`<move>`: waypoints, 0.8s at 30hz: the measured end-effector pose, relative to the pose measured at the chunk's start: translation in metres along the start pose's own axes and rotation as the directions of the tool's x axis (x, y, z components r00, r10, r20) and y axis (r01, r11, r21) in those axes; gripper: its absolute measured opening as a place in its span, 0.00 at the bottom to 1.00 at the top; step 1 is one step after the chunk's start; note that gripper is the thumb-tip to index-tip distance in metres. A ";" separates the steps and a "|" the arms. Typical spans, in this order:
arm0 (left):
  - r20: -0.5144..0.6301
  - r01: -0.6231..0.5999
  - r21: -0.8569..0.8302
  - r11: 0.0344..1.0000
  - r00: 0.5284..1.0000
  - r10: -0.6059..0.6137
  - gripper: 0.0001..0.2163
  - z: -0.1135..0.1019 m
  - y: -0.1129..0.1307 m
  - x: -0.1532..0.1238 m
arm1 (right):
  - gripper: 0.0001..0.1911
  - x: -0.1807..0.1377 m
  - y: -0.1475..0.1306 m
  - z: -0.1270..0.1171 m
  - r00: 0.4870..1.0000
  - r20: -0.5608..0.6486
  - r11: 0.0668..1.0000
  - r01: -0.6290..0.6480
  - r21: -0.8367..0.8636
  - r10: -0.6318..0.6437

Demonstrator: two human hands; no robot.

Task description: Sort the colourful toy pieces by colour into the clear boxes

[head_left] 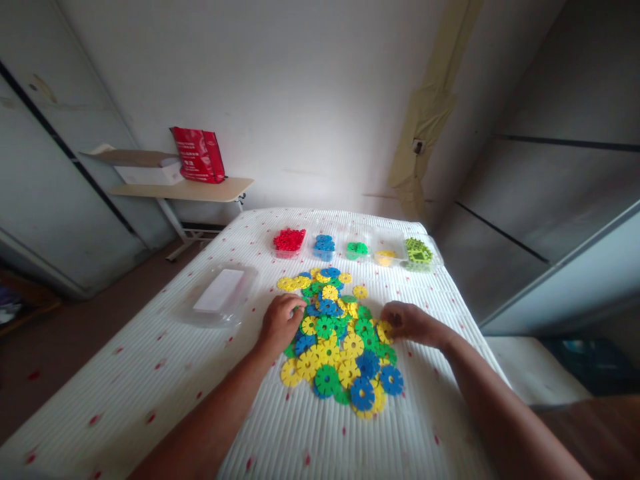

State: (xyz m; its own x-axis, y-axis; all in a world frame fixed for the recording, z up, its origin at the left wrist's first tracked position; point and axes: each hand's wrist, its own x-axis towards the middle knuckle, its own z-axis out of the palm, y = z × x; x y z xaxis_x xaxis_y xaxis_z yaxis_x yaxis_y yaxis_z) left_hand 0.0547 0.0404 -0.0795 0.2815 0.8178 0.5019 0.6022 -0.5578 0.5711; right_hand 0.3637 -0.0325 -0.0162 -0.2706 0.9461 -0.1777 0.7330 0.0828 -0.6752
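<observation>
A loose heap of notched plastic discs point(327, 380) in yellow, green and blue lies on the quilted white cover. On the heap's left edge rests my left hand point(283, 322), its fingers curled in against the discs; whatever they may hold is hidden. At the opposite edge, my right hand point(410, 323) has its fingers bent down and closed on a yellow disc point(384, 331). Behind the heap stands a row of transparent tubs holding red pieces point(289, 240), blue discs point(324, 245), green discs point(357, 250), a few yellow discs point(385, 257) and lime-green square pieces point(419, 251).
Left of the heap lies a transparent plastic lid or tray point(239, 293) with a white paper point(219, 291). A side table point(200, 191) beyond carries a red bag point(199, 155) and a white box point(150, 175). Grey cabinets point(560, 133) stand at the right.
</observation>
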 end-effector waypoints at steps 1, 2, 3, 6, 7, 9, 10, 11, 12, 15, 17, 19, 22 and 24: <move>0.000 -0.004 0.001 1.000 1.000 0.004 0.08 0.001 -0.001 0.000 | 0.08 0.000 0.001 0.000 1.000 -0.003 1.000 -0.004 -0.003 0.004; -0.001 -0.007 0.002 1.000 1.000 0.007 0.08 0.001 -0.002 0.000 | 0.08 0.001 0.003 0.000 1.000 -0.001 1.000 -0.015 0.000 0.015; -0.002 -0.010 0.003 1.000 1.000 0.010 0.07 0.002 -0.002 0.000 | 0.08 0.001 0.004 0.001 1.000 0.004 1.000 -0.028 0.010 0.028; -0.003 -0.015 0.007 1.000 1.000 0.015 0.07 0.002 -0.002 0.000 | 0.09 0.002 0.007 0.001 0.999 0.027 0.997 -0.046 0.064 0.044; -0.003 -0.015 0.009 1.000 1.000 0.015 0.07 0.002 -0.002 0.000 | 0.09 0.002 0.008 0.001 0.999 0.034 0.995 -0.040 0.087 0.037; -0.002 -0.016 0.012 1.000 1.000 0.016 0.07 0.001 -0.001 0.000 | 0.09 0.003 0.009 0.002 0.999 0.037 0.993 -0.019 0.121 0.014; -0.001 -0.016 0.012 1.000 1.000 0.016 0.07 0.001 -0.001 0.000 | 0.08 0.004 0.009 0.002 0.999 0.035 0.991 -0.009 0.131 0.004; -0.002 -0.018 0.012 1.000 1.000 0.018 0.07 0.001 -0.001 0.000 | 0.08 0.004 0.010 0.001 0.999 0.033 0.990 -0.001 0.142 -0.004; -0.002 -0.018 0.012 1.000 1.000 0.018 0.07 0.001 -0.001 0.000 | 0.09 0.005 0.010 0.001 0.999 0.031 0.988 0.001 0.156 -0.006; -0.004 -0.014 0.011 1.000 1.000 0.014 0.07 0.001 -0.002 0.000 | 0.13 0.004 0.012 0.000 0.999 0.042 0.966 -0.029 0.257 0.019; -0.003 -0.009 0.008 1.000 1.000 0.009 0.07 0.002 -0.003 -0.001 | 0.18 0.004 0.015 -0.002 0.997 0.047 0.928 -0.072 0.366 0.059; -0.002 -0.005 0.007 1.000 1.000 0.005 0.07 0.002 -0.003 -0.001 | 0.21 0.005 0.018 -0.005 0.995 0.018 0.877 -0.093 0.472 0.096; -0.006 -0.004 0.009 1.000 1.000 0.004 0.07 0.002 -0.002 -0.001 | 0.19 0.013 0.022 -0.009 0.987 -0.096 0.821 -0.051 0.569 0.128; -0.002 0.000 0.006 1.000 1.000 0.000 0.08 0.001 -0.001 0.000 | 0.19 0.023 0.022 -0.009 0.978 -0.156 0.813 -0.024 0.581 0.140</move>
State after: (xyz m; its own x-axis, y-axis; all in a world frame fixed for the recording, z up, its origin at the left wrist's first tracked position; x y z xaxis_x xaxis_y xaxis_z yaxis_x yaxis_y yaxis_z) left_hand 0.0552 0.0406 -0.0811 0.2798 0.8178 0.5029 0.6066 -0.5566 0.5676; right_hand 0.3794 -0.0059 -0.0286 -0.0643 0.9855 -0.1570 0.2400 -0.1374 -0.9610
